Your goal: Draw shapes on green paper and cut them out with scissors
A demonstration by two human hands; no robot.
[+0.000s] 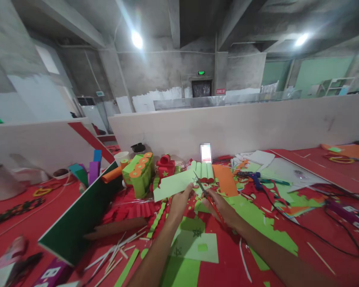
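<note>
My left hand (pixel 183 196) is closed on the edge of a pale green sheet of paper (pixel 172 185), which has a drawn star near its right end. In my right hand (pixel 219 203) is a pair of scissors (pixel 204 190) with dark blades and red handles, the blades at the paper's right end beside the star. Below my hands lies another pale green sheet (pixel 209 243) with drawn stars, on top of brighter green paper (pixel 179 273). Just beyond the scissors stand pale green paper rolls (pixel 204 170) with red ends.
An upright dark green board (pixel 77 223) stands left, near thin wooden sticks (pixel 113 255). Green and orange paper rolls (pixel 140 179) stand behind. On the right are a blue glue gun (pixel 257 180), its black cord, and green scraps (pixel 263 223). A lit phone (pixel 206 152) leans against the white partition (pixel 242 127).
</note>
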